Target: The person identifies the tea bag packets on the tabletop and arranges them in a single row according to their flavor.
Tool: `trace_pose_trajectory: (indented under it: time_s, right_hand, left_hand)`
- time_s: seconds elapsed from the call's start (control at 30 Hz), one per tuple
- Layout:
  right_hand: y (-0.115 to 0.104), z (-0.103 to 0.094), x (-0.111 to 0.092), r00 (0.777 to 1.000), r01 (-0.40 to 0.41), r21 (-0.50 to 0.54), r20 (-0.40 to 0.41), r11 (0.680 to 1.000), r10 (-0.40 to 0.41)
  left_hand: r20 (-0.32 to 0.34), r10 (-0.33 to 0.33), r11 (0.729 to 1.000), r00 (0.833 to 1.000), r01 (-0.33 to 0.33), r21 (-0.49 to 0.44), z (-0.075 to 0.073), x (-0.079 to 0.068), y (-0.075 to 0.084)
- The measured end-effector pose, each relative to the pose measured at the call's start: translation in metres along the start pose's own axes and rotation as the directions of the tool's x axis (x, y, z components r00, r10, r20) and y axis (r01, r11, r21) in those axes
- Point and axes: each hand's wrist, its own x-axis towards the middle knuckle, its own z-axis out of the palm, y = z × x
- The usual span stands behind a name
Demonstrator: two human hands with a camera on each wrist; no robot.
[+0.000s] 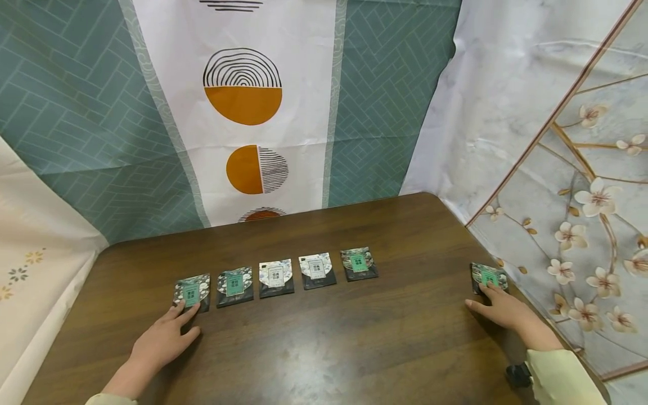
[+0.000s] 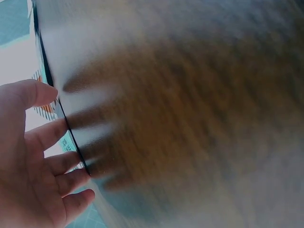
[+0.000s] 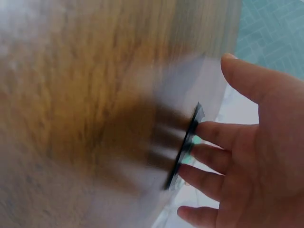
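My left hand (image 1: 163,338) rests its fingertips on the lower part of a flat dark packet with a green label (image 1: 191,291), the leftmost of a row. In the left wrist view its fingers (image 2: 53,135) are fairly straight and touch the packet's thin edge; the thumb stands apart. Far to the right, my right hand (image 1: 503,308) lays its fingers on another green-labelled packet (image 1: 489,274). The right wrist view shows three fingertips against this packet's dark edge (image 3: 183,145), with the thumb (image 3: 244,76) off it. Neither hand curls round anything.
Along the row lie a green-labelled packet (image 1: 235,286), two white-and-black packets (image 1: 275,278) (image 1: 317,270) and a darker green-labelled one (image 1: 359,264). The brown wooden table (image 1: 324,337) meets a patterned curtain (image 1: 263,112) behind and a floral panel (image 1: 572,236) at right.
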Motion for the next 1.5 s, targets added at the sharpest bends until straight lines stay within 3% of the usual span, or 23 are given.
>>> trace_pose_trajectory:
  time_s: [0.27,0.9,1.5]
  right_hand:
    - [-0.008,-0.006,0.001,0.998,0.055,-0.027,-0.013,0.998,-0.056]
    - [-0.030,0.004,0.012,0.982,0.172,-0.018,-0.076,0.985,-0.173]
    - [-0.052,0.008,0.033,0.962,0.254,-0.016,-0.101,0.967,-0.255]
  left_hand:
    - [0.008,-0.001,1.000,1.000,0.001,-0.003,0.000,0.001,-0.001]
    - [0.007,0.004,1.000,1.000,-0.004,0.009,0.000,0.001,-0.001]
    - [0.028,-0.002,1.000,1.000,0.002,0.012,0.001,0.001,-0.001]
